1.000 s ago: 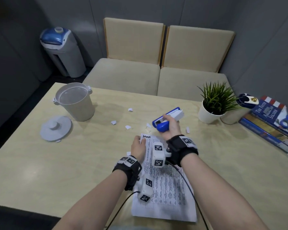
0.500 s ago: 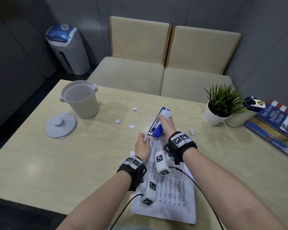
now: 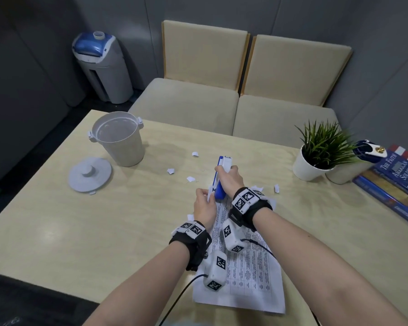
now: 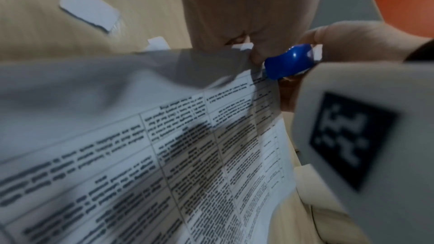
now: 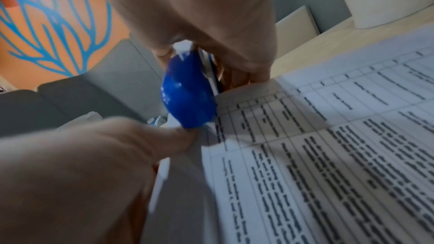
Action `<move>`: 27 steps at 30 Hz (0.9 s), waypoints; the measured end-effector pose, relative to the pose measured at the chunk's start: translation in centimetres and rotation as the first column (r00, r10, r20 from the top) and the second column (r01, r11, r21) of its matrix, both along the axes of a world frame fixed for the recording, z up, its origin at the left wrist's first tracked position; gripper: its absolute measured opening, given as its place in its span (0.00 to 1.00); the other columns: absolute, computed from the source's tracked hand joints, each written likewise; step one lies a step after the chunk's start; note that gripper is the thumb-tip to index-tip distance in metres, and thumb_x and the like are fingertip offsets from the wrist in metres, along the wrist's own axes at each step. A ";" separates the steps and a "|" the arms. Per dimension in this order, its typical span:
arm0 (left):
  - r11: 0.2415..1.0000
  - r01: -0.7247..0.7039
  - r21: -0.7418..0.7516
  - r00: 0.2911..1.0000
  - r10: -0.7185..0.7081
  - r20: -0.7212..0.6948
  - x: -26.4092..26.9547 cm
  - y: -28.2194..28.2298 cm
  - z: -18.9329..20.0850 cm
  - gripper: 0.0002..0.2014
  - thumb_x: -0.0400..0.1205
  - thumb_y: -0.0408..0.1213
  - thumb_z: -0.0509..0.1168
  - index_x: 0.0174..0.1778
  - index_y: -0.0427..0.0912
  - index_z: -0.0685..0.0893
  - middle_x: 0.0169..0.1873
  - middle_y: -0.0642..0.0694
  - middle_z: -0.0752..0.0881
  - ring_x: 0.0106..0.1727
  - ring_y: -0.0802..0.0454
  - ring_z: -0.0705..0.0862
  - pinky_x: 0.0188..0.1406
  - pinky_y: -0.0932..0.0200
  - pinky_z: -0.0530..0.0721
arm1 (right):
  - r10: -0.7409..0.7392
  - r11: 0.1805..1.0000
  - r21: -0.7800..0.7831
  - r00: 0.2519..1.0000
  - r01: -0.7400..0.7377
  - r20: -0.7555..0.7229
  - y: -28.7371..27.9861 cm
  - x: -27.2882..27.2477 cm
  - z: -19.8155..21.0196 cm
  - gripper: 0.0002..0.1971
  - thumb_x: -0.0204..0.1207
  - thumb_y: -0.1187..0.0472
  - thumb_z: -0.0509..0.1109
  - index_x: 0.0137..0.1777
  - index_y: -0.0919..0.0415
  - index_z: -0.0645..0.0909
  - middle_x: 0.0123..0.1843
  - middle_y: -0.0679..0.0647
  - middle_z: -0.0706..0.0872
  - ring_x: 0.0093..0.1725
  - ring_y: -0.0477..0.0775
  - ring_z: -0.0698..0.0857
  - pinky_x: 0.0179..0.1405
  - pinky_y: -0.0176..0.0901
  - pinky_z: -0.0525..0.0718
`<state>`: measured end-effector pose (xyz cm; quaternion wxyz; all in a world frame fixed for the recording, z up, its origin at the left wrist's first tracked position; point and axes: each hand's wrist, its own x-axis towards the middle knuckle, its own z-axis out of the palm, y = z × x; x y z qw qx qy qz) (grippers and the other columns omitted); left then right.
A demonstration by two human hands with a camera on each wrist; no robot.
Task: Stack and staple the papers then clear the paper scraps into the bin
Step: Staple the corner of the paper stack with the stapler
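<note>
Fingers of the right hand [image 3: 230,180] curl round the blue-and-white stapler [image 3: 222,177], set at the top left corner of the printed papers [image 3: 245,269]; the left hand [image 3: 204,205] pinches that raised corner beside it. The papers lie on the pale wood table [image 3: 80,231], near its front edge. Paper scraps [image 3: 190,179] dot the surface beyond and just right of the hands. Farther left stands the open white bin [image 3: 118,140], its lid [image 3: 89,171] flat beside it. At the right edge sit a potted plant [image 3: 320,154] and stacked books [image 3: 391,184]. Behind the table: two beige seats [image 3: 233,100], grey walls, and a white-and-blue appliance [image 3: 101,67] on the floor.
</note>
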<state>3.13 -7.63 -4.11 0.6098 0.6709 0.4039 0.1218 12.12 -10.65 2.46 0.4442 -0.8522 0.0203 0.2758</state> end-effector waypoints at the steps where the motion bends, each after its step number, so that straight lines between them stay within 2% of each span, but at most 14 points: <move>1: 1.000 0.001 -0.006 1.000 -0.001 0.005 0.0 0.0 0.0 0.07 0.84 0.42 0.58 0.48 0.41 0.72 0.49 0.37 0.86 0.51 0.37 0.84 0.54 0.40 0.81 | -0.005 1.000 -0.019 1.000 0.005 0.015 0.1 0.0 0.0 0.24 0.75 0.46 0.60 0.65 0.63 0.69 0.55 0.61 0.81 0.57 0.65 0.81 0.58 0.51 0.77; 6: 1.000 0.024 -0.018 0.999 -0.023 0.039 0.2 0.4 0.0 0.08 0.82 0.42 0.62 0.45 0.41 0.74 0.51 0.37 0.84 0.49 0.43 0.82 0.53 0.47 0.80 | 0.010 0.994 -0.112 0.997 -0.001 0.075 0.4 0.2 -0.3 0.23 0.76 0.47 0.59 0.64 0.64 0.72 0.58 0.61 0.83 0.59 0.66 0.81 0.52 0.49 0.73; 10: 0.994 0.063 -0.089 0.995 -0.056 0.077 0.0 0.8 0.2 0.08 0.83 0.39 0.63 0.47 0.38 0.73 0.43 0.43 0.82 0.43 0.50 0.79 0.45 0.57 0.76 | 0.027 0.994 -0.110 0.993 -0.015 0.112 0.6 0.0 -0.6 0.22 0.77 0.49 0.60 0.62 0.65 0.72 0.55 0.61 0.83 0.58 0.66 0.81 0.54 0.50 0.74; 13: 0.986 0.084 -0.141 0.993 -0.071 0.097 0.0 1.0 0.4 0.08 0.83 0.39 0.64 0.42 0.43 0.72 0.41 0.45 0.79 0.44 0.48 0.79 0.49 0.50 0.79 | 0.011 0.994 -0.109 0.993 0.002 0.116 0.6 0.2 -0.9 0.22 0.76 0.47 0.60 0.61 0.65 0.72 0.53 0.61 0.82 0.57 0.66 0.81 0.54 0.50 0.75; 15: 0.981 0.080 -0.179 0.993 -0.063 0.098 0.0 1.0 0.5 0.09 0.82 0.39 0.65 0.39 0.46 0.71 0.42 0.42 0.79 0.45 0.46 0.80 0.51 0.44 0.80 | 0.003 0.994 -0.105 0.992 0.010 0.126 0.7 0.3 -1.1 0.23 0.76 0.47 0.59 0.61 0.65 0.73 0.52 0.60 0.82 0.57 0.67 0.81 0.52 0.50 0.74; 20: 0.971 0.068 -0.230 0.994 -0.046 0.101 0.0 1.1 0.7 0.08 0.82 0.39 0.66 0.40 0.46 0.72 0.41 0.44 0.81 0.43 0.47 0.81 0.47 0.49 0.79 | -0.011 0.994 -0.102 0.989 0.026 0.146 0.7 0.3 -1.3 0.23 0.77 0.46 0.59 0.60 0.65 0.73 0.55 0.62 0.84 0.57 0.67 0.81 0.51 0.49 0.74; 24: 0.988 0.029 -0.154 0.998 -0.020 0.058 -1.2 1.3 0.0 0.04 0.80 0.37 0.66 0.41 0.45 0.77 0.38 0.48 0.81 0.41 0.50 0.79 0.43 0.57 0.77 | -0.030 0.994 -0.097 0.989 0.045 0.147 0.4 0.5 -1.6 0.23 0.77 0.45 0.59 0.60 0.64 0.74 0.50 0.59 0.81 0.56 0.67 0.81 0.52 0.50 0.74; 27: 0.997 0.043 -0.061 0.998 -0.041 0.046 -1.5 1.4 -0.1 0.03 0.80 0.34 0.66 0.44 0.41 0.78 0.39 0.49 0.80 0.41 0.52 0.78 0.40 0.62 0.76 | -0.033 0.994 -0.094 0.990 0.047 0.139 0.3 0.5 -1.7 0.22 0.76 0.45 0.59 0.59 0.63 0.74 0.53 0.61 0.84 0.56 0.67 0.81 0.55 0.51 0.76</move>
